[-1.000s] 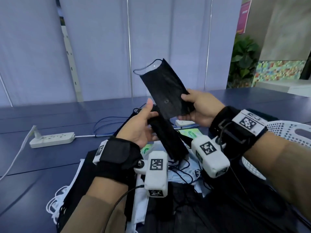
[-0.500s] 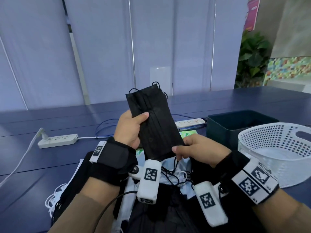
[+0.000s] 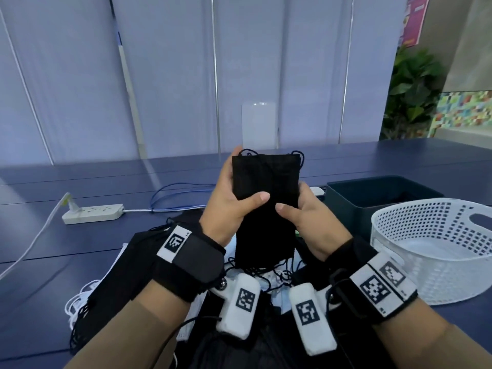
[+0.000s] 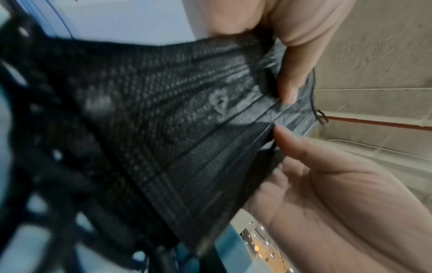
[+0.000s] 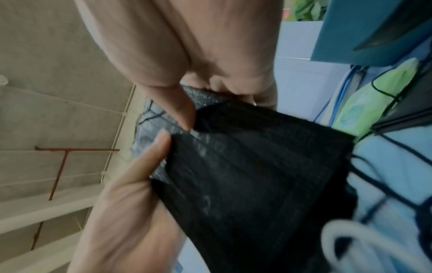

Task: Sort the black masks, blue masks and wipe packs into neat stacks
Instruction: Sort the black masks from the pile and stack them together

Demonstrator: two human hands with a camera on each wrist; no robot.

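Observation:
Both hands hold a small stack of black masks [image 3: 266, 187] upright above the table, short edge up. My left hand [image 3: 229, 198] grips its left edge, thumb across the front. Gripping the right edge, thumb on the front, is my right hand [image 3: 306, 217]. The two thumb tips nearly meet. Both wrist views show the pleated black stack [image 4: 187, 129] [image 5: 257, 166] close up. More black masks [image 3: 138, 262] lie in a pile on the table below. Blue masks [image 5: 392, 151] and a green wipe pack [image 5: 374, 103] lie under the hands.
A white perforated basket [image 3: 431, 251] stands at the right, with a dark bin [image 3: 372, 198] behind it. A white power strip [image 3: 93, 214] and a blue cable [image 3: 175, 193] lie at the left on the dark blue table [image 3: 66, 249].
The right hand laid its raised black mask onto the one in the left hand. The stack turned from tilted to upright, and the right hand moved up to its right edge.

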